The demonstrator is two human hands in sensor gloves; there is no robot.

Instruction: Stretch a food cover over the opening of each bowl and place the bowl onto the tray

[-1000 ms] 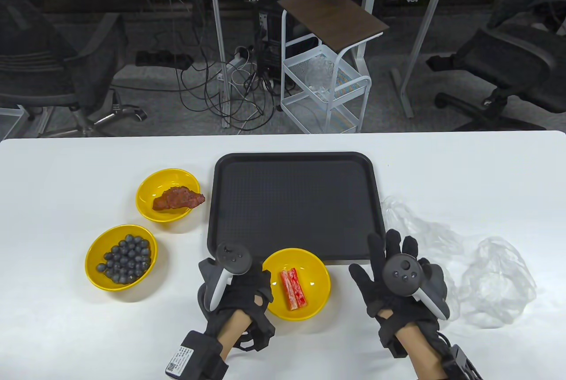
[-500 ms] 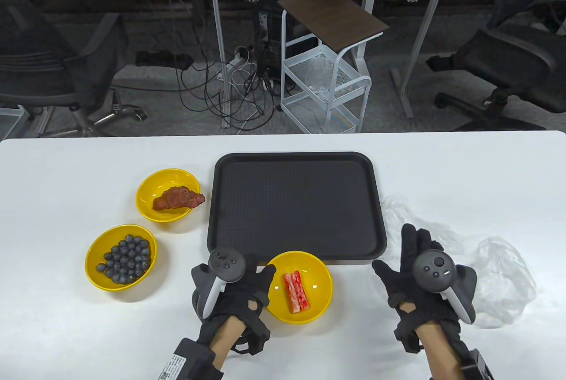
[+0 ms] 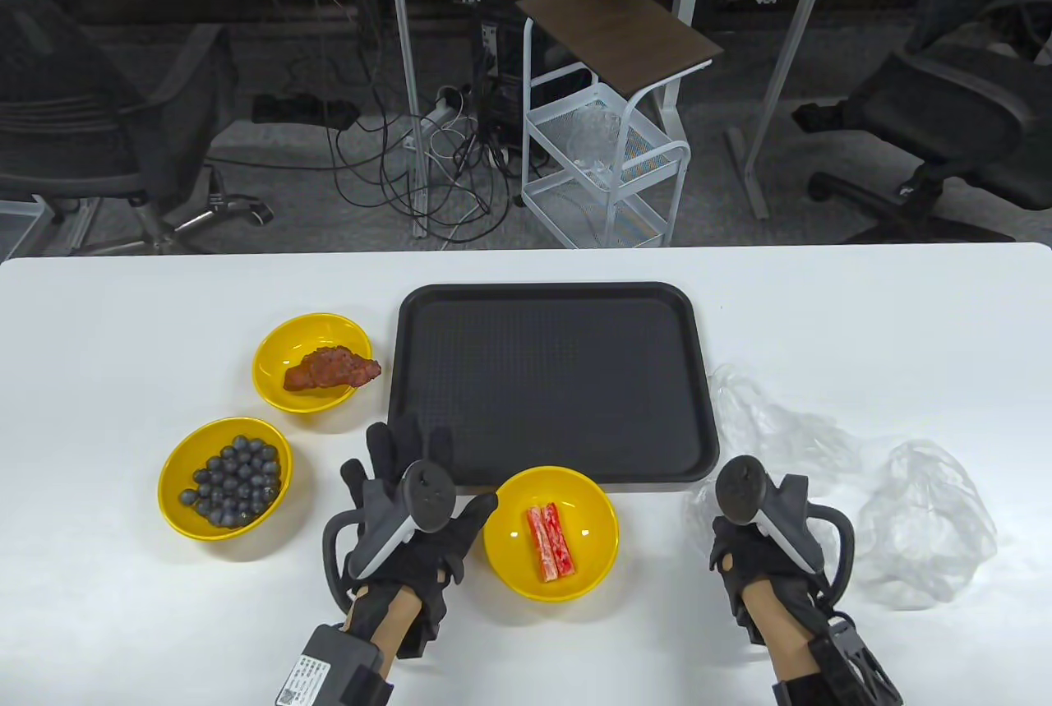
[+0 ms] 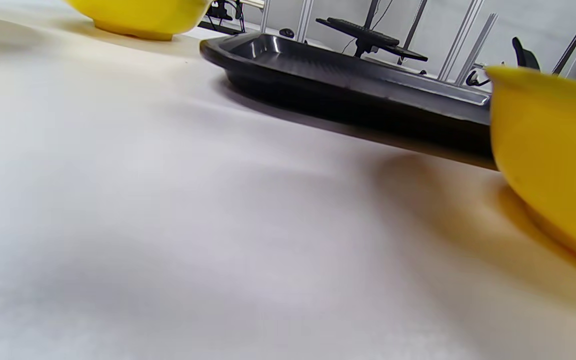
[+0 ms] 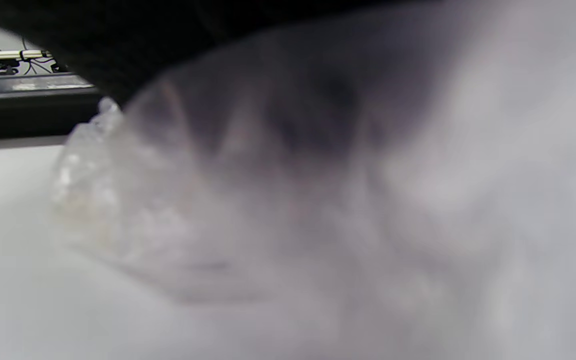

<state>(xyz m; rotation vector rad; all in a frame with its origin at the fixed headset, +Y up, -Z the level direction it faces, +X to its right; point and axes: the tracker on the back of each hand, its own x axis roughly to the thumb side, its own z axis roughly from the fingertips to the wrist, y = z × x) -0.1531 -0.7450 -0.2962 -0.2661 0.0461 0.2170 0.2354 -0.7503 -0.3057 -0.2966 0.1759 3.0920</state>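
Three yellow bowls stand left of and before the black tray (image 3: 546,303): one with red sticks (image 3: 509,529), one with dark berries (image 3: 177,517), one with a brown meat piece (image 3: 271,353). My left hand (image 3: 440,476) lies beside the stick bowl with fingers spread, holding nothing. In the left wrist view that bowl (image 4: 548,150) and the tray (image 4: 348,80) show, no fingers. My right hand (image 3: 752,525) is at the crumpled clear food cover (image 3: 772,418), its fingers hidden under the tracker. The right wrist view is filled by the cover (image 5: 268,200), right under the glove.
A second crumpled clear cover (image 3: 920,525) lies right of my right hand. The white table's far edge runs behind the tray. Beyond it are a white wire cart (image 3: 608,163), office chairs and floor cables.
My right hand went right onto the clear cover, then drew back with fingers curled under, a fold of plastic following it. My left hand left the stick bowl's side and spread its fingers.
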